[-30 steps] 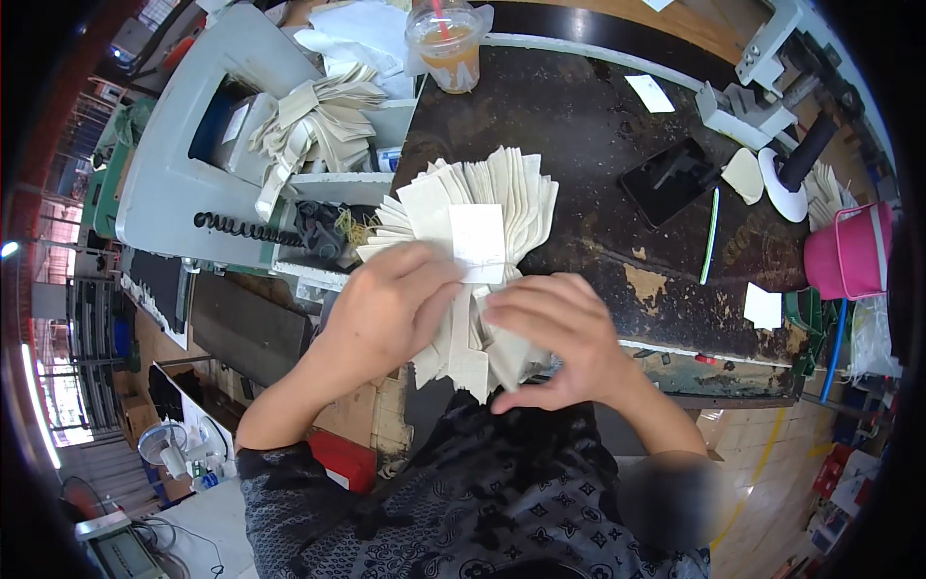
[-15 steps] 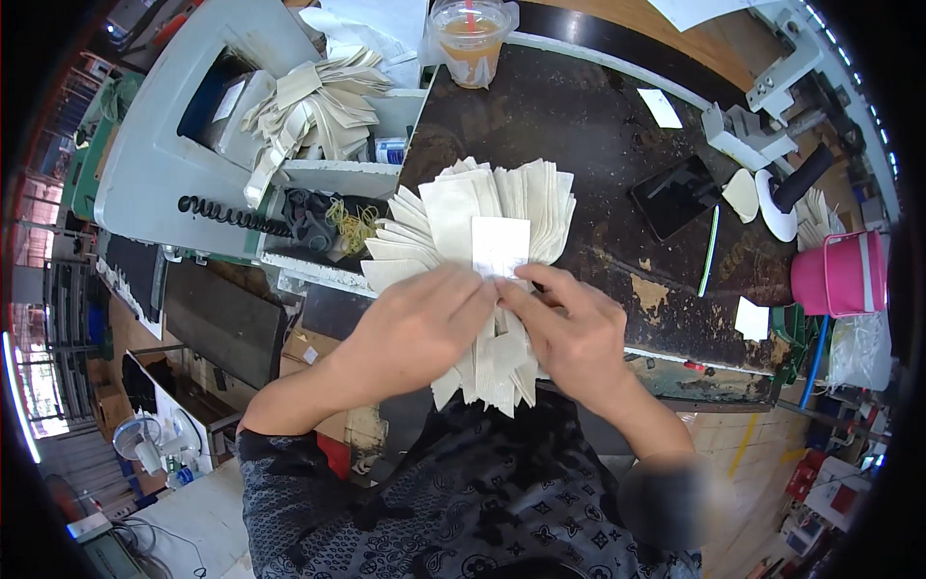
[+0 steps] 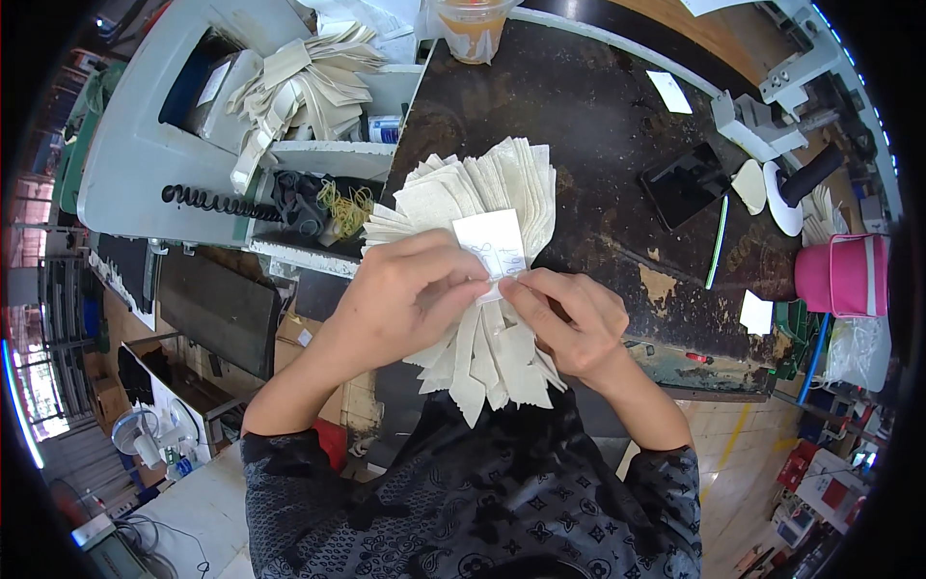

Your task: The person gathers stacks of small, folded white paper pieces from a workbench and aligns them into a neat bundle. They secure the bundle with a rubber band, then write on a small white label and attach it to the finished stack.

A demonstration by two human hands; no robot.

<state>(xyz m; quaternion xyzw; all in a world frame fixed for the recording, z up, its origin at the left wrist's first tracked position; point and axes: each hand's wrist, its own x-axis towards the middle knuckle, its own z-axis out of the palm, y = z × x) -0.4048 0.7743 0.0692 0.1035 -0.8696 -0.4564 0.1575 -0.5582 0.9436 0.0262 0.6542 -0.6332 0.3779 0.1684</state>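
Observation:
A fanned bundle of cream fabric pieces (image 3: 526, 183) spreads over the near edge of the dark table, its tails hanging toward my lap. On top of it lies a white paper label (image 3: 489, 232) with handwriting. My left hand (image 3: 410, 294) is closed in a pinch at the label's lower part. From the other side my right hand (image 3: 574, 323) also pinches, its thumb and index fingertips almost touching the left ones. Anything thin between the fingertips is too small to make out. The narrow middle of the bundle is partly covered by the fingers.
To the left, a grey machine (image 3: 130, 183) has compartments with more fabric pieces (image 3: 309, 82) and yellow strings (image 3: 344, 205). A plastic drink cup (image 3: 473, 34) stands at the back. At right are a black phone (image 3: 685, 183), a white-and-green strip (image 3: 717, 243) and a pink bucket (image 3: 839, 275).
The bundle has turned a little and the label tilts. My left hand has shifted its grip, with the thumb now in view. Both hands stay pinched at the middle.

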